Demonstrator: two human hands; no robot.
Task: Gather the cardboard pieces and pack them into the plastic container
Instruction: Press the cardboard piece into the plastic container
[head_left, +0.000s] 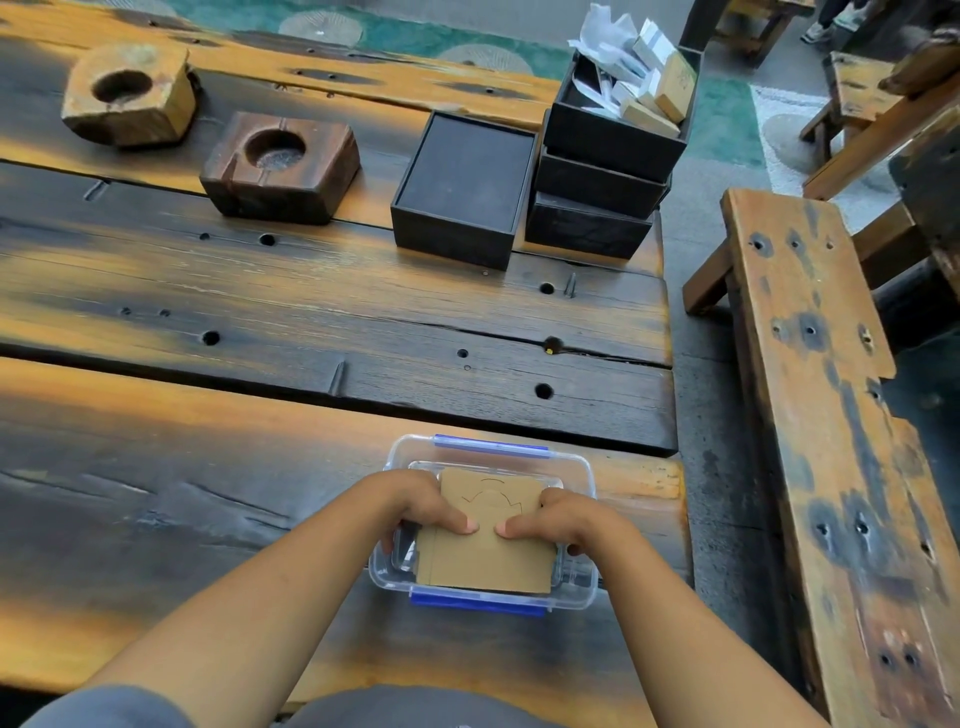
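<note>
A clear plastic container (576, 470) with blue clips stands at the near right edge of the wooden table. A brown cardboard piece (488, 564) with a curved cut line lies across its opening, partly inside. My left hand (426, 506) grips the cardboard's left side, thumb on top and fingers curled under the edge. Mirroring it on the other side, my right hand (553, 519) has its thumb pressing the top. The two thumbs nearly meet at the middle. What lies under the cardboard is hidden.
An open black box (462, 192) and a stack of black boxes (602, 171) holding papers and small cartons stand at the back right. Two wooden blocks with round hollows (280, 166) (127, 93) sit back left. A wooden bench (831, 415) runs along the right.
</note>
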